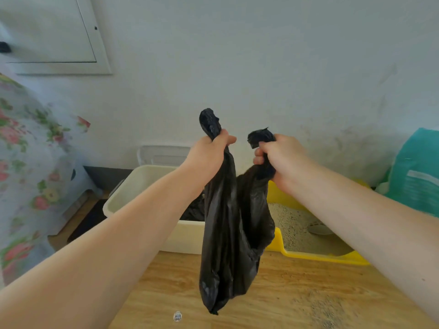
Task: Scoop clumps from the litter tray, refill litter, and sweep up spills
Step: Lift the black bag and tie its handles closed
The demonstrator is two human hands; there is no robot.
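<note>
Wood floor [213, 269] under a pale wall; gritty spill [327, 307] scattered at lower right; yellow tray [318, 257] against the wall with litter [294, 224] and a grey scoop [319, 229] inside; cream bin [142, 186] just left of it, something dark within; teal sack [415, 172] propped far right; floral cloth [31, 162] at left. Black bag [228, 233] hanging mid-air in front of bin and tray, left hand [209, 153] fisted round one handle, right hand [280, 157] round the other, fingers [259, 160] clamped tight on plastic, handles held slightly apart. Looks like tying off or opening up, hard to say which. Risks: thin plastic tearing if clumps sit heavy at the bottom; one handle slipping and dumping the lot onto the floor; bag swinging into the tray and kicking more litter out; spill not yet swept.
</note>
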